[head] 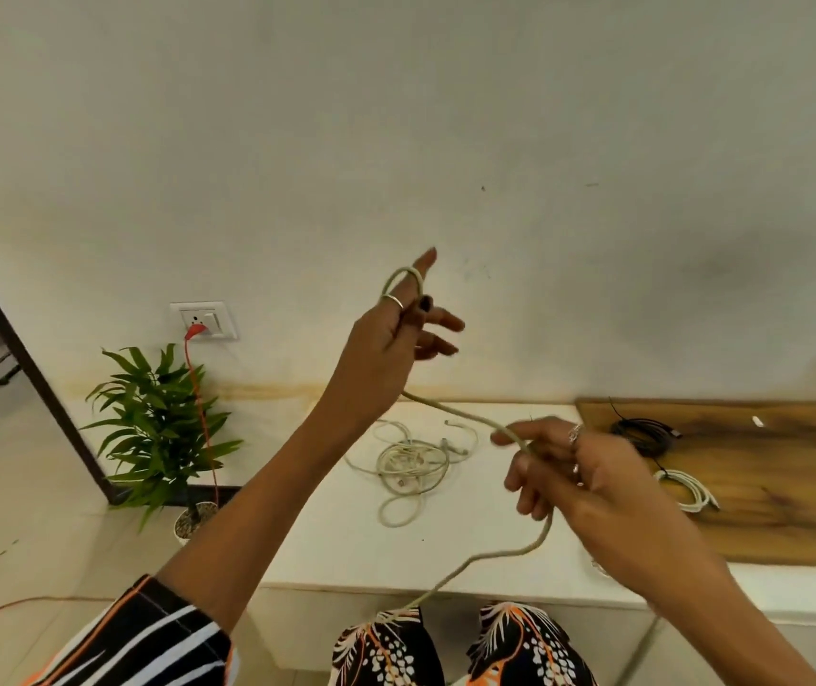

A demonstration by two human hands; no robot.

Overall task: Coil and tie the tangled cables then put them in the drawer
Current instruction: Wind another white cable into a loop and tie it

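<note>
white low table at 6 o'clock carries a tangled off-white cable pile. left hand pinches a thin beige cable looped over its forefinger; right hand grips it at 3 o'clock. no legible writing.

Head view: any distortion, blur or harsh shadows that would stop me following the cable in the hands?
Head view: wide-angle bending curves the table edge and door frame; light is soft and even, no glare; the left hand and right hand are slightly soft, yet the beige cable between them reads clearly; the cable pile is small, its strands hard to separate.
</note>
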